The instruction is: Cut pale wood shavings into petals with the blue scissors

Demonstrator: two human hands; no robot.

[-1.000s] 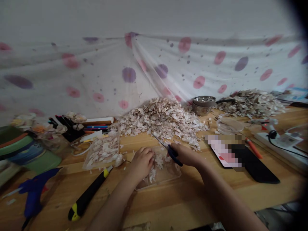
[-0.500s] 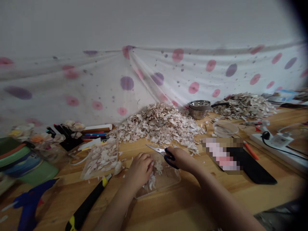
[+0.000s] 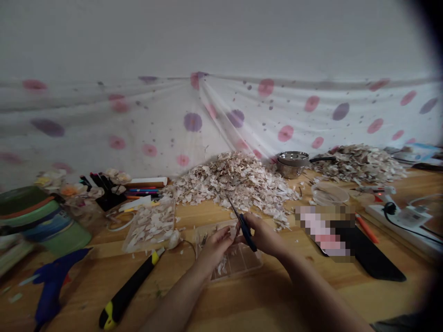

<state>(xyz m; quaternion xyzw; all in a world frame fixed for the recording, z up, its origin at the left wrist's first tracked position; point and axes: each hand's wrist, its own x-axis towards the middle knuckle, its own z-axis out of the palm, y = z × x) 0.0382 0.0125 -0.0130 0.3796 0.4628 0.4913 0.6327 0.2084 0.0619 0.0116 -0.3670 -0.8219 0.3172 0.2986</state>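
Observation:
My right hand [image 3: 266, 234] is closed round the dark blue handles of a pair of scissors [image 3: 246, 232], whose narrow blades point up and away to the left. Close beside it, my left hand [image 3: 217, 244] pinches a pale, thin flake [image 3: 233, 232] near the scissors. Both hands are above a clear plastic compartment box [image 3: 251, 263], where a few whitish pieces [image 3: 222, 266] lie. Behind the hands rises a large heap of dry, petal-like pale flakes [image 3: 238, 177].
To the left are a clear tray of flakes [image 3: 152, 223], a black-and-yellow utility knife [image 3: 133, 288], a blue glue gun [image 3: 51, 283] and a green bucket [image 3: 65, 230]. On the right lie a black flat case [image 3: 372, 253], an orange pen [image 3: 367, 229] and a white power strip [image 3: 398, 221].
My left hand has risen from the box and now holds a flake. The scissors have turned more upright, their blades seen edge-on. The view has shifted slightly left.

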